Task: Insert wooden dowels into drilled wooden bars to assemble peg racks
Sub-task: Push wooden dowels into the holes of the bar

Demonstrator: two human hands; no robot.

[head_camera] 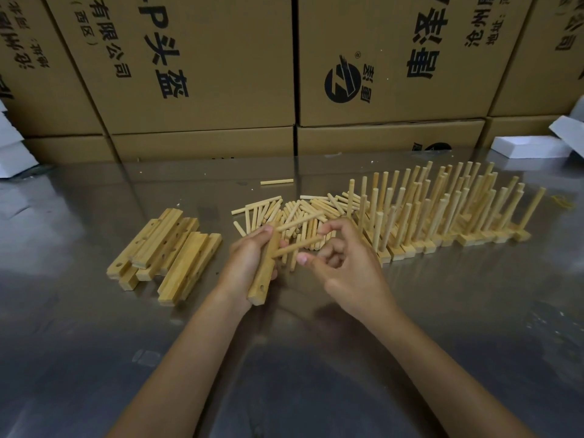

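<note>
A drilled wooden bar (pixel 264 270) is held upright-tilted in the left hand (pixel 249 263), fingers curled round it, just in front of the loose dowel pile (pixel 297 216). A dowel (pixel 297 247) is pinched between thumb and forefinger of the right hand (pixel 344 263), its near end brought against the bar's face. One further dowel (pixel 298 223) appears to project from the bar higher up, so the rack is judged to be partly filled.

Several things could go wrong from here. If the dowel is presented at a slant to the hole, it may jam or be seated crooked. If it is pushed hard while the bar is gripped only at mid-length, the bar may twist in the grip or slip toward the table (pixel 94 358). A swing of the right elbow away from the pile could knock over the finished racks (pixel 448 216), which stand close together just right of the pile. Loose dowels may also be swept off the pile by the hands.

Much is hidden. The hole being aimed at is covered by the left fingers, so it cannot be told whether the dowel tip has entered it. Only one empty hole is seen, near the bar's lower end. Left of the pile, the stacked undrilled-looking bars (pixel 164 257) overlap, so their count is unclear. Behind the pile, the cardboard boxes (pixel 205 64) are cut off at the top.
</note>
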